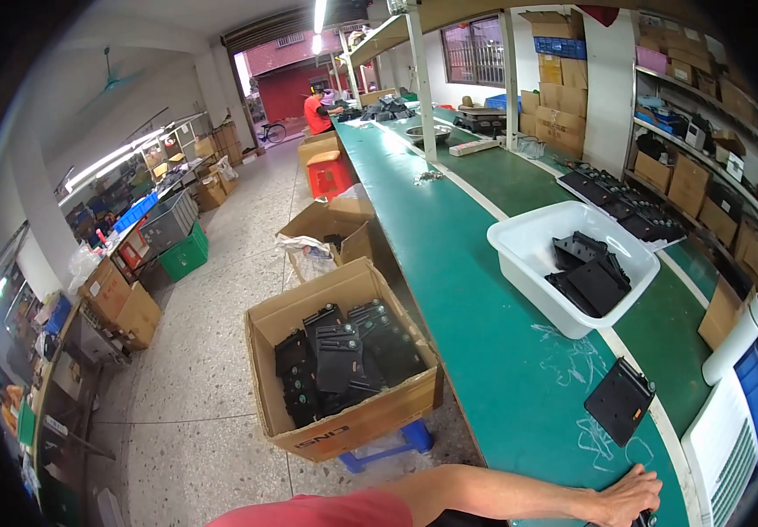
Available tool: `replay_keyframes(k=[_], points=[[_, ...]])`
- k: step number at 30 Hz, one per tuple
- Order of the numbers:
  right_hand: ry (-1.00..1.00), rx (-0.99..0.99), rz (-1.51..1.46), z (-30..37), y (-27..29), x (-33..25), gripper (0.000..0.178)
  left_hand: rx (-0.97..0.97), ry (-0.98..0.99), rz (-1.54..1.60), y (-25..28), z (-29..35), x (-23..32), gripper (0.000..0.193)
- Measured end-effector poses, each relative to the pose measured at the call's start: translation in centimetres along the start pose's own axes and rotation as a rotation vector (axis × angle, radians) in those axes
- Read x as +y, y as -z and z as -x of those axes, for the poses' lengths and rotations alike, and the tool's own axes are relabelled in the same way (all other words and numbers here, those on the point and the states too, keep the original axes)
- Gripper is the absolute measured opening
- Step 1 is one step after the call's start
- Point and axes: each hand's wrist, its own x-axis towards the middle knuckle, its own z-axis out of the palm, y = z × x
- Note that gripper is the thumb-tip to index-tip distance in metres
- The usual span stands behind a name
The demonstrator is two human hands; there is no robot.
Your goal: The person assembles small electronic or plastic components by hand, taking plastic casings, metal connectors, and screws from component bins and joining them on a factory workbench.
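My left hand (pixel 629 499) reaches in from the lower edge over the green tabletop (pixel 449 290), its fingers curled down on a black part. Only a small bit of that part shows at the picture's lower edge. Just beyond the hand lies a flat black plate (pixel 614 404) with a rounded, bolt-like edge along one side. Farther along the table, a white plastic tub (pixel 528 281) holds several similar black parts (pixel 594 281). To the left of the table, an open cardboard box (pixel 308 443) is filled with more black plates (pixel 344 351). My right hand is out of view.
The cardboard box rests on a blue stool (pixel 388 448) beside the table edge. A row of black parts (pixel 620 202) lies at the table's far side. At the right stand a white roll (pixel 735 342) and loaded shelves (pixel 704 149). Another person (pixel 317 112) works at the far end.
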Motion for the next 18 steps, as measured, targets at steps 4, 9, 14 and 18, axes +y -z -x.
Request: replay_keyframes(k=[4, 9, 14, 18], points=[[-0.026, -0.012, 0.060, 0.6, -0.5, 1.5, 0.017, -0.051, 0.003, 0.022, 0.1, -0.2, -0.1, 0.028], [0.004, 0.000, 0.024, 0.6, -0.6, 2.0, 0.017, -0.010, -0.022, 0.016, -0.3, 0.1, -0.3, 0.027], [-0.067, -0.011, 0.076, 0.5, -0.6, 0.9, 0.016, 0.015, -0.024, 0.004, -0.7, 0.5, -0.5, 0.028], [-0.093, -0.033, 0.132, 0.6, -0.3, 0.4, 0.016, -0.002, 0.004, 0.032, 0.4, 0.3, 0.8, 0.023]])
